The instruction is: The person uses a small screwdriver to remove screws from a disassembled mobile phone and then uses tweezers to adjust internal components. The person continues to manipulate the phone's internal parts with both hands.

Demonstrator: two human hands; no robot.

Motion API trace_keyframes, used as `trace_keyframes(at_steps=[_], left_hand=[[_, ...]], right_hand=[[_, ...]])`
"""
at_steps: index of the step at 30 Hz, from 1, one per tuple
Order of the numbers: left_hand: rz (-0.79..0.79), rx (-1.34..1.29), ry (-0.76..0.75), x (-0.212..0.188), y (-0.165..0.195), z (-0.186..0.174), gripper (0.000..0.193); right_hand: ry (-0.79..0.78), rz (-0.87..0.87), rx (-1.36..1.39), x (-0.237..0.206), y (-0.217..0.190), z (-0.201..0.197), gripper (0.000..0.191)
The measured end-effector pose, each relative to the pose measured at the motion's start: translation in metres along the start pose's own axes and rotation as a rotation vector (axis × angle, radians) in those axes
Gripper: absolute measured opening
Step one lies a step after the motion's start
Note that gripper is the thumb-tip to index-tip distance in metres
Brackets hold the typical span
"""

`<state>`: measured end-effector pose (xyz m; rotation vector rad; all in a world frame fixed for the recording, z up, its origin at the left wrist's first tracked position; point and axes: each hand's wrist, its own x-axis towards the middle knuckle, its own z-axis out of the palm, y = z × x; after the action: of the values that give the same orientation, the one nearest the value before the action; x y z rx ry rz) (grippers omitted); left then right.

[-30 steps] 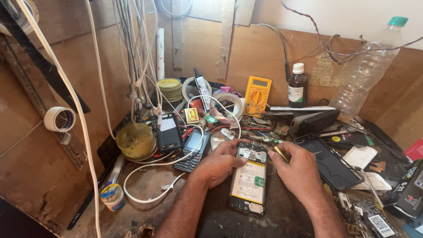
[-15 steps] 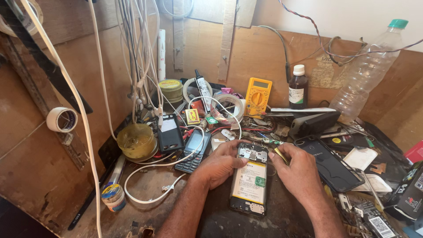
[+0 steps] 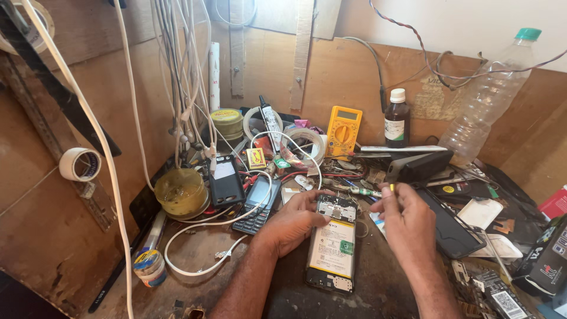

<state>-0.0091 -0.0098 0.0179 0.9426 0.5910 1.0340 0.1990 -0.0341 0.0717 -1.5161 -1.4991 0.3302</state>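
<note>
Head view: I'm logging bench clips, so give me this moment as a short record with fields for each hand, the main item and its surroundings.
Main item: opened phone, back cover off, battery exposed, flat on the workbench
Left hand: fingers resting on the phone's upper left edge
Right hand: raised beside the phone's upper right, pinching a thin yellow-tipped tool
Left of phone: keypad phone, white cable
Behind: yellow multimeter, dark bottle
Far right: clear plastic bottle

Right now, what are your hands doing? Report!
Left hand pressing opened phone flat. Right hand pinching a thin tool above it. Keypad phone crowding the left.
</note>
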Motion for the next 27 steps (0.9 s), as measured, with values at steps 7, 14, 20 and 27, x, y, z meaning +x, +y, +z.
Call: trace_keyframes(at_steps=[7, 14, 20, 27], left_hand=[[0.030, 0.046, -0.011, -0.006, 0.006, 0.005, 0.062], [0.018, 0.033, 0.004, -0.007, 0.008, 0.007, 0.061], [0.019, -0.021, -0.026, -0.005, 0.008, 0.005, 0.060], [0.034, -0.071, -0.052, -0.007, 0.009, 0.005, 0.058]], right_hand=[[0.130, -0.156, 0.149, -0.001, -0.001, -0.002, 0.024], [0.215, -0.150, 0.415, -0.003, 0.005, 0.000, 0.016], [0.318, -0.219, 0.318, -0.006, 0.005, 0.001, 0.016], [0.265, -0.062, 0.568, -0.006, -0.003, -0.001, 0.013]])
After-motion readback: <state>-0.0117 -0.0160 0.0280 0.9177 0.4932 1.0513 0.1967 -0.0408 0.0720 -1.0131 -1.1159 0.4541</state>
